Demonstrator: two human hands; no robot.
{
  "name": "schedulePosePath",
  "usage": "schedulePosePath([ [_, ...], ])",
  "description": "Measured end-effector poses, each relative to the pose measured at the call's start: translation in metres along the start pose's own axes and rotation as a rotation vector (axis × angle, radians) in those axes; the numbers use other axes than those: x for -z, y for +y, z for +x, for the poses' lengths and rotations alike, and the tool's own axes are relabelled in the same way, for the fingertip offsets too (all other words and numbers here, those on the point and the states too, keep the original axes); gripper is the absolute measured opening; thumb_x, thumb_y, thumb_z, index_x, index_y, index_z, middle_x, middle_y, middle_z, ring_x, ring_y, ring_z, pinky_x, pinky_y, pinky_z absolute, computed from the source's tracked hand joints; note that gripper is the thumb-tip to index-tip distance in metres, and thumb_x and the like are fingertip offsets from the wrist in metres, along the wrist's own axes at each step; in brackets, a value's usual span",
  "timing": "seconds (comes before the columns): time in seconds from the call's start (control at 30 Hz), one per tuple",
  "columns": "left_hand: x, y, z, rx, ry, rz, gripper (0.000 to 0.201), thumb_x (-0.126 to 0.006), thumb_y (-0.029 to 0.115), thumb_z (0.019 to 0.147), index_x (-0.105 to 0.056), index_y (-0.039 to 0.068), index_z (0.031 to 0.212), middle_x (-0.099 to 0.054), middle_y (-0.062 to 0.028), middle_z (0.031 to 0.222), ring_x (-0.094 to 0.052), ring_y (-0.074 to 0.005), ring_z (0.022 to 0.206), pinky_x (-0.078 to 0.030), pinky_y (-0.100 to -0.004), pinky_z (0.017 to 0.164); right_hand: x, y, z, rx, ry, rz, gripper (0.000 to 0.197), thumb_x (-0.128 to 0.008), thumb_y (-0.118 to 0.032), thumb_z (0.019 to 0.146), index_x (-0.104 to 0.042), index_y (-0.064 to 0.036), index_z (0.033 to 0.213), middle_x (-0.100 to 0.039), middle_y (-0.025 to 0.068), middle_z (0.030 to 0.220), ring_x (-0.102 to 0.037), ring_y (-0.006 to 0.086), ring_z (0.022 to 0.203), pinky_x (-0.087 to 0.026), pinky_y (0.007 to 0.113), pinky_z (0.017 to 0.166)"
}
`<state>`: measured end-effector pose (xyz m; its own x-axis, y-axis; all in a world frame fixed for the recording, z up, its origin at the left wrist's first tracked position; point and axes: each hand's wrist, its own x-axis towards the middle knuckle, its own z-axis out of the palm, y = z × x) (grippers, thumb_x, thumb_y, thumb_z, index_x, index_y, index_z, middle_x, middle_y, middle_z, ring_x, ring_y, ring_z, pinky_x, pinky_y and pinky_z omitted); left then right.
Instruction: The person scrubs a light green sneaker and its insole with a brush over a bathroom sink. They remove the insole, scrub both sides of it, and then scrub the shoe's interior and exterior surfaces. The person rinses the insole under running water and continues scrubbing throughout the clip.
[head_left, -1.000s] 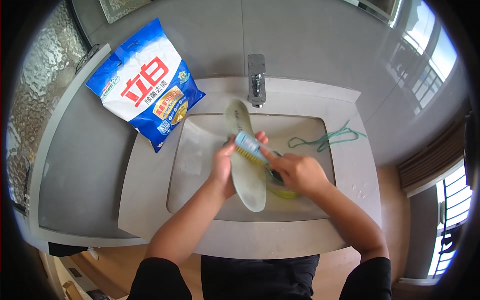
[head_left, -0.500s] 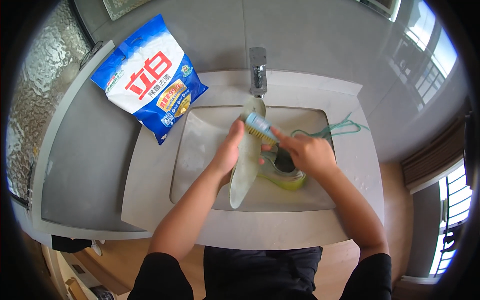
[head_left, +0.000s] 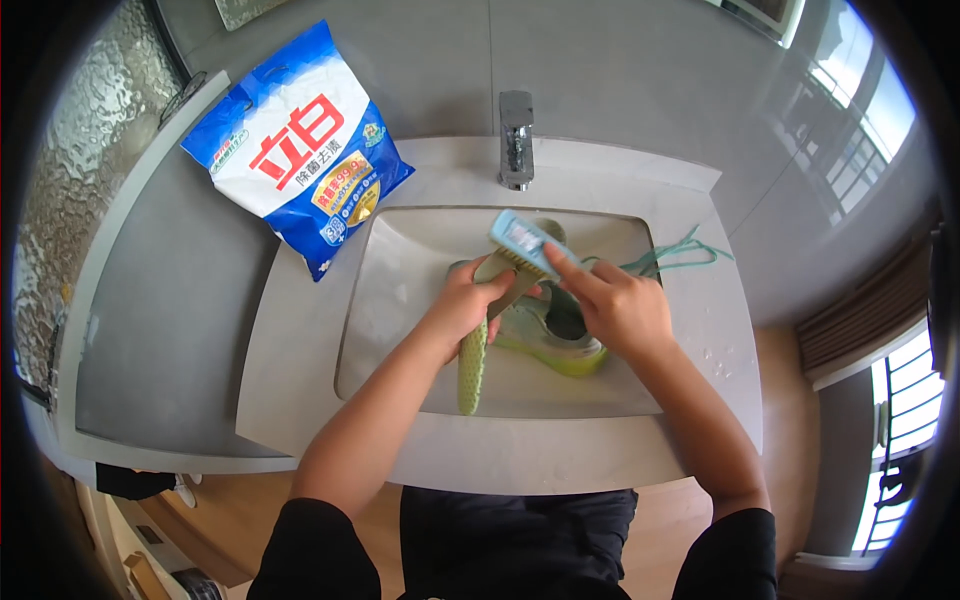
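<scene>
My left hand (head_left: 462,308) is closed around a pale green insole (head_left: 472,375) over the basin, and a dotted, textured face of it shows toward me. In my right hand (head_left: 625,308) is a light blue scrub brush (head_left: 522,234), its index finger stretched along the back. The yellowish bristles press on the upper part of the insole. Beneath my hands a grey-green shoe (head_left: 577,362) with a yellow-green sole lies in the sink (head_left: 390,350). My hands and the insole hide part of the shoe.
A chrome faucet (head_left: 516,140) stands at the back of the sink. A blue and white detergent bag (head_left: 300,150) lies at the back left, partly on the counter (head_left: 290,370). Teal laces (head_left: 690,252) hang over the sink's right rim.
My left hand has turned the insole from its smooth, flat face to the dotted one, and it now looks bent or twisted. The brush has shifted slightly, still against the insole.
</scene>
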<state>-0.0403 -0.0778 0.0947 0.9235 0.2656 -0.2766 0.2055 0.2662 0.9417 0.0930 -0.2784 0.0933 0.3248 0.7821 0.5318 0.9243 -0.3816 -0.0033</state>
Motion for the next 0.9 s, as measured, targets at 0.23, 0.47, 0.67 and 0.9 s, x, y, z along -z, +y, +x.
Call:
schedulePosePath([
  [0.23,-0.001,-0.001,0.003,-0.022,-0.071,0.044,0.039,-0.057,0.023,0.106,-0.056,0.002,0.138,-0.077,-0.0132,0.115,-0.053,-0.0113,0.046,-0.044,-0.0275,0.044,-0.012,0.035,-0.002,-0.169,-0.127,0.012,0.049,-0.066,-0.033,0.102,-0.059,-0.0444,0.149,-0.065,0.0053,0.074,-0.066,0.0298,0.057,-0.054,0.044,0.053],
  [0.47,-0.003,-0.003,0.007,0.032,-0.106,0.059,0.042,-0.055,0.021,0.106,-0.053,0.002,0.144,-0.077,-0.0135,0.116,-0.054,-0.0139,0.047,-0.047,-0.0289,0.046,0.013,0.037,0.0,-0.434,-0.139,0.4,0.047,-0.069,-0.033,0.102,-0.061,-0.0344,0.149,-0.071,0.0126,0.075,-0.067,0.0289,0.062,-0.053,0.041,0.064],
  [0.67,0.0,-0.014,0.009,0.082,-0.194,0.043,0.049,-0.06,0.017,0.105,-0.049,0.004,0.151,-0.076,-0.0144,0.12,-0.074,-0.0203,0.083,-0.058,-0.0328,0.062,0.003,0.019,0.004,-0.56,-0.027,0.718,0.05,-0.077,-0.029,0.097,-0.066,-0.0018,0.137,-0.07,0.0116,0.082,-0.062,0.0121,0.071,-0.052,0.034,0.069],
  [0.9,0.024,-0.032,0.03,-0.251,-0.347,0.863,0.042,-0.076,0.019,0.094,-0.067,0.003,0.132,-0.075,-0.0136,0.123,-0.069,-0.0255,0.113,-0.053,-0.0387,0.097,-0.014,0.022,0.0,-0.555,-0.051,0.922,0.027,-0.078,-0.022,0.098,-0.071,0.0011,0.11,-0.071,0.0053,0.085,-0.059,0.0098,0.076,-0.05,0.03,0.068],
])
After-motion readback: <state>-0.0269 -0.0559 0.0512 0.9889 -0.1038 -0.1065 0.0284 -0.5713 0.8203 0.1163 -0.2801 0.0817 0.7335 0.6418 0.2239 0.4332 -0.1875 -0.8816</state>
